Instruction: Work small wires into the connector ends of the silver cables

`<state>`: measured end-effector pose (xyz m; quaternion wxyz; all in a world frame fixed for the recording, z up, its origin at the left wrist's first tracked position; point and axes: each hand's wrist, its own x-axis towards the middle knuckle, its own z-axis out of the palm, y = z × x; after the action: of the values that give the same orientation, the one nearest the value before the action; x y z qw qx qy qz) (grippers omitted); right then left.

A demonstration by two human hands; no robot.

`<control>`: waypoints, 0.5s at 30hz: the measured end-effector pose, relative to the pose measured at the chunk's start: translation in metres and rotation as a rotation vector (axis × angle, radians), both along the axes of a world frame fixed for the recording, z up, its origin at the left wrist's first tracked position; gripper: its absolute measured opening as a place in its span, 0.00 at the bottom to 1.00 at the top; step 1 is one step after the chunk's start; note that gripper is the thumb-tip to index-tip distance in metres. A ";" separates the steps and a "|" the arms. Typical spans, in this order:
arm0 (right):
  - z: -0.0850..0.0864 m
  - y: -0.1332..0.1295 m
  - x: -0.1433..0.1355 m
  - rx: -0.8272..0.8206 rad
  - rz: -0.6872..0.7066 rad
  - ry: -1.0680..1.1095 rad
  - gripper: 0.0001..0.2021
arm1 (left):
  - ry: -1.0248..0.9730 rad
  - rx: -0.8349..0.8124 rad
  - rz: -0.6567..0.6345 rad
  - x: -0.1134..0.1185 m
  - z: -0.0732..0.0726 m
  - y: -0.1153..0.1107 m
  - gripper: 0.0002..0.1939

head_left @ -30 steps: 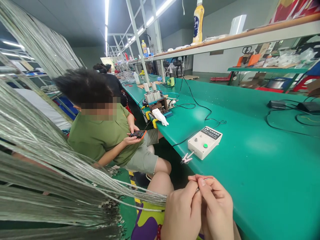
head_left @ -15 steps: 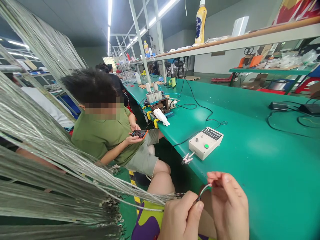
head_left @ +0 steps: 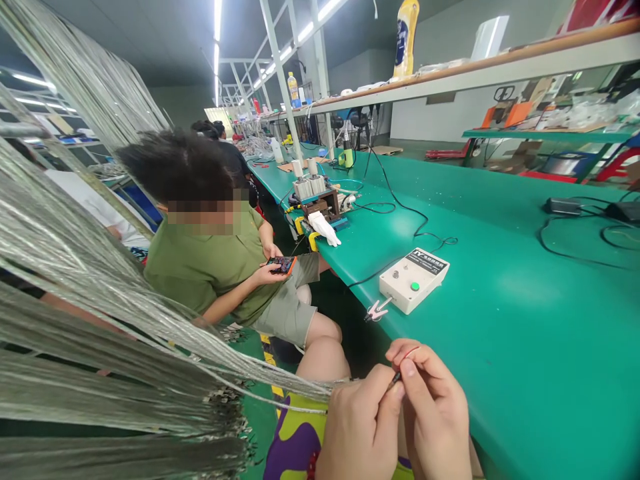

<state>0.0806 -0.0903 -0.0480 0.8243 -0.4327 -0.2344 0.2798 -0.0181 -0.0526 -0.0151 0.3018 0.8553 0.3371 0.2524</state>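
Note:
My left hand point(head_left: 357, 423) is closed on a thin cable, near the dark end of its sheath point(head_left: 395, 380). Close beside it, my right hand point(head_left: 433, 407) pinches a thin red wire point(head_left: 411, 353) that comes out by that sheath end. The fingertips of both hands nearly meet. A bundle of silvery braided cables point(head_left: 240, 360) runs from the left toward my left hand. Beyond my hands, a cream box point(head_left: 414, 280) with a green button and a small pink clip point(head_left: 376, 311) stands at the edge of the green table point(head_left: 550, 347).
To the left a person in a green shirt point(head_left: 200, 267) sits holding a phone point(head_left: 281, 265). Farther along the table stands a clamped machine point(head_left: 317, 197) with a white glove point(head_left: 324, 229). Black cables point(head_left: 565, 207) lie at the right. A shelf point(head_left: 450, 73) runs above.
My right hand has moved left and closer to my left hand. Its fingers now pinch a red wire; earlier they were at a white wire. The view has shifted slightly.

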 end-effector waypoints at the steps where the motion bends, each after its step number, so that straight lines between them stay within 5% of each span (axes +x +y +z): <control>1: 0.000 0.000 -0.001 0.012 -0.024 0.015 0.11 | 0.003 -0.005 -0.018 0.000 0.000 -0.001 0.15; 10: -0.001 0.000 0.041 0.101 -0.362 0.225 0.08 | -0.104 -0.347 -0.076 -0.014 -0.003 0.000 0.21; 15: -0.005 -0.002 0.035 0.014 -0.054 0.070 0.10 | -0.306 -0.502 -0.064 -0.015 0.010 0.008 0.23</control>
<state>0.1157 -0.0926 -0.0527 0.8422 -0.4231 -0.1956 0.2709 -0.0334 -0.0443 -0.0056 0.5592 0.7162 0.3124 0.2772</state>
